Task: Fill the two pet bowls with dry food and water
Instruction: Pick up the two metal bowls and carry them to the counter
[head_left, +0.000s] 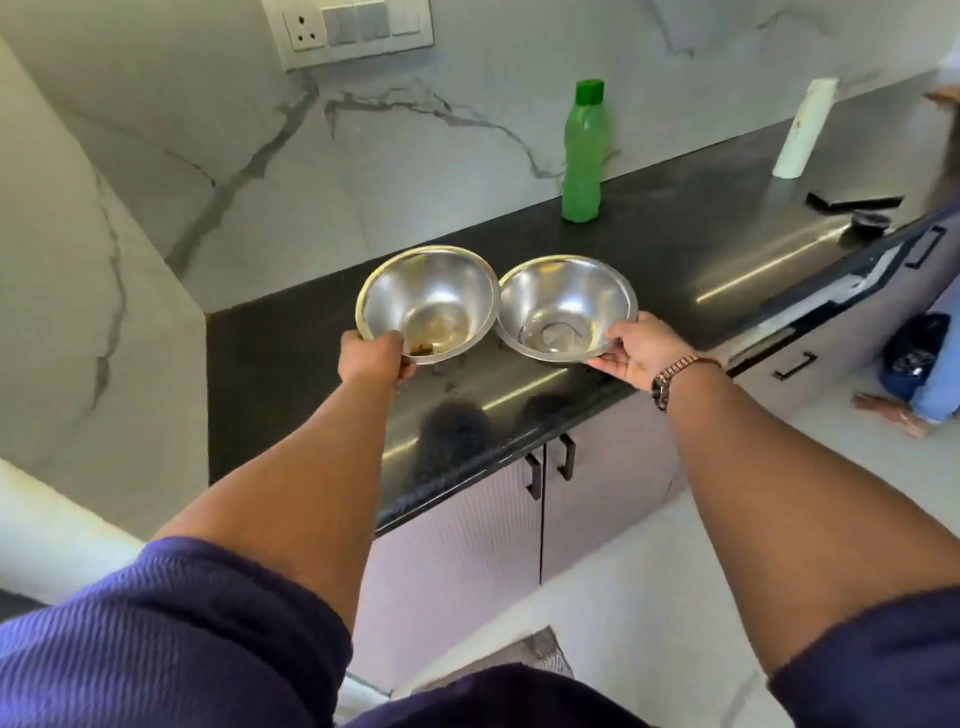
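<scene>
Two steel pet bowls are held side by side, tilted toward me, just above the black countertop (675, 249). My left hand (371, 358) grips the near rim of the left bowl (431, 296), which has a few brown bits of dry food at its bottom. My right hand (636, 351), with a watch on the wrist, grips the near rim of the right bowl (566, 304); a little water seems to lie in its base. The two rims touch. A green plastic bottle (584, 150) with a green cap stands upright behind the bowls, by the marble wall.
A white paper roll (802, 130) stands at the far right of the counter, with a flat black object (854, 200) and a small round black item (870, 223) near it. Cabinet doors with black handles (566, 457) sit below. Another person's foot (891, 410) shows on the floor at right.
</scene>
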